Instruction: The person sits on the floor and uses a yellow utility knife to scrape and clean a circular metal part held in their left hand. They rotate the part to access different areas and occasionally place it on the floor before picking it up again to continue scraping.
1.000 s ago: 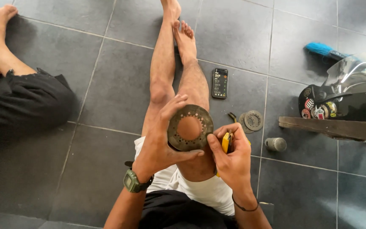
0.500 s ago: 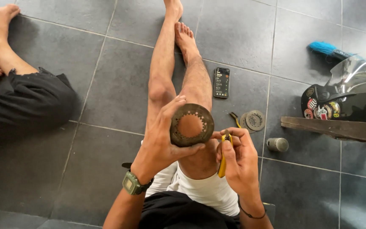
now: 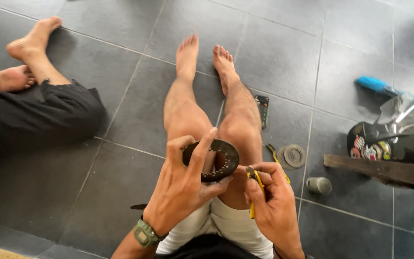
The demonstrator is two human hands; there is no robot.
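Here the left hand [image 3: 180, 192] has its fingers clamped on a dark round toothed metal ring [image 3: 212, 160], while the right hand [image 3: 274, 204] grips yellow-handled pliers [image 3: 255, 189] above the grey tiled floor [image 3: 73, 158].

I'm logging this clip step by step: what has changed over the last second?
The left hand has tipped the toothed metal ring from face-on to nearly edge-on. The right hand lowered the yellow-handled tool slightly. Both grips held; the discs on the floor stayed put.
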